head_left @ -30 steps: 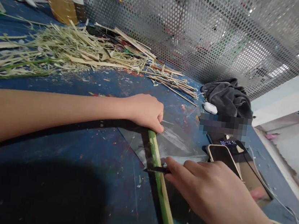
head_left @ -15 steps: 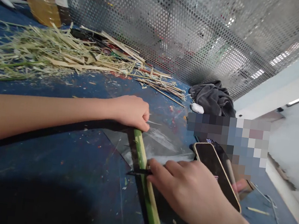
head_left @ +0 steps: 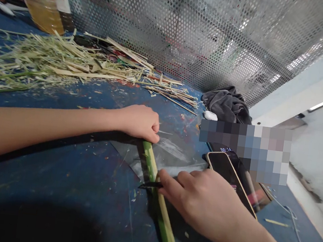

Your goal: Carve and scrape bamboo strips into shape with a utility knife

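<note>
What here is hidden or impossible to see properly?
Head view:
- The blade shows, but its handle is hidden inside the right hand.
- The green strip's far end is under the left hand; its near end is cut by the bottom edge.
- Whatever lies behind the blurred patch beside the phone.

Blade (head_left: pixel 150 184) across green bamboo strip (head_left: pixel 157 193)

Craft workshop. Blue table (head_left: pixel 55 170) scarred with paint flecks and cut marks, heap of split bamboo shavings (head_left: pixel 39 61) and strips along the back, perforated metal screen (head_left: pixel 190 30) behind, drink cup (head_left: pixel 42 8) and dark cloth (head_left: pixel 227 103) left among scraps.
</note>
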Demonstrator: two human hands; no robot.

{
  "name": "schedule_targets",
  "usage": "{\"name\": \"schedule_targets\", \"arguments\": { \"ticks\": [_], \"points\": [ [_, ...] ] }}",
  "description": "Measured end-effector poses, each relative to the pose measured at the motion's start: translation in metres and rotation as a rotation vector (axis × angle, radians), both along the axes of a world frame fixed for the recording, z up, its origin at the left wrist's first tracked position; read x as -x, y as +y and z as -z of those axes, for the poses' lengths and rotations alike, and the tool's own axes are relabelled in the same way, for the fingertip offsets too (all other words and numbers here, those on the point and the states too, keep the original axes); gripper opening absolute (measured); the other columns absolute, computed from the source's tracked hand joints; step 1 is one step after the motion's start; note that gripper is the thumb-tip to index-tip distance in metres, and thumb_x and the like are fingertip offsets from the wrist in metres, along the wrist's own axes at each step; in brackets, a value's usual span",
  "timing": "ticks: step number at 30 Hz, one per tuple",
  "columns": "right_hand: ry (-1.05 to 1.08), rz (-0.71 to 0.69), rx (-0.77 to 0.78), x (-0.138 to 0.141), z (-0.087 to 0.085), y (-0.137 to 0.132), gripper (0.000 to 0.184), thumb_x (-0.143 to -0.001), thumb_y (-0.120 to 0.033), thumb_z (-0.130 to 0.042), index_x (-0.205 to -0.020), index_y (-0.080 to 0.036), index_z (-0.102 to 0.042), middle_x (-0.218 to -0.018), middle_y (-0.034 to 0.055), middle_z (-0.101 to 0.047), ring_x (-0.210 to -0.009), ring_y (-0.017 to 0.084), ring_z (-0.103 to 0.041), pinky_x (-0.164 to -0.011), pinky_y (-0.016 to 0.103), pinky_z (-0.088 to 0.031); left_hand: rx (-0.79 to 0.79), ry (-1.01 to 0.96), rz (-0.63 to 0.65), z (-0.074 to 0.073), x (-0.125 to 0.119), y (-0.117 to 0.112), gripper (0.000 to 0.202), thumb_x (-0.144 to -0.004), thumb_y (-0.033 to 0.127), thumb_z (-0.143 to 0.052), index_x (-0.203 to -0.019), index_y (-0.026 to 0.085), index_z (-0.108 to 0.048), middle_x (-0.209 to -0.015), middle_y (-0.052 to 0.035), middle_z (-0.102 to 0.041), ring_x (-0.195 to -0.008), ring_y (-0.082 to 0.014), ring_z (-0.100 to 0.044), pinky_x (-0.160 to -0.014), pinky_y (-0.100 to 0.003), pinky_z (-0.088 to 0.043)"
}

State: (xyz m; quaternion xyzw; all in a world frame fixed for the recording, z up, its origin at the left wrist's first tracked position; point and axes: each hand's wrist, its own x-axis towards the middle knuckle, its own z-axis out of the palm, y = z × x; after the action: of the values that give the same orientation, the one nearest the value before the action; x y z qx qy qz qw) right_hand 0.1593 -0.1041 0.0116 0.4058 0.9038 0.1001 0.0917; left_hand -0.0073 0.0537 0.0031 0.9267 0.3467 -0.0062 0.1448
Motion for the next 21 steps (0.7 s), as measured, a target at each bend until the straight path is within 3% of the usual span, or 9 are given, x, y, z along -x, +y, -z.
{"name": "schedule_targets", "arguments": {
  "ticks": [16,21],
  "points": [
    [-0.009,-0.029,0.028,-0.006,-0.005,-0.003,0.014,-0.092,-0.026,-0.048,-0.104,-0.02,-0.05,-0.061,-0.0052,-0.057,-0.045,0.013,-0.047,-0.046,0.034,-0.007,-0.01,0.009,0.027,0.002,0.0,-0.001,0.027,-0.061,0.036,-0.05,-0.039,0.021,-0.042,-0.038,0.0044,-0.031,-0.039,-0.0117,-0.023,-0.047,-0.028,-0.018],
    [0.049,-0.087,0.057,-0.014,0.002,-0.016,0.017,-0.095,-0.031,-0.043,-0.105,-0.02,-0.052,-0.06,-0.0056,-0.056,-0.043,0.012,-0.046,-0.046,0.034,-0.01,0.009,-0.025,0.026,0.002,0.003,0.001,0.027,-0.06,0.032,-0.049,-0.038,0.02,-0.038,-0.039,0.0047,-0.029,-0.041,-0.011,-0.022,-0.048,-0.028,-0.017]
  ]
}}
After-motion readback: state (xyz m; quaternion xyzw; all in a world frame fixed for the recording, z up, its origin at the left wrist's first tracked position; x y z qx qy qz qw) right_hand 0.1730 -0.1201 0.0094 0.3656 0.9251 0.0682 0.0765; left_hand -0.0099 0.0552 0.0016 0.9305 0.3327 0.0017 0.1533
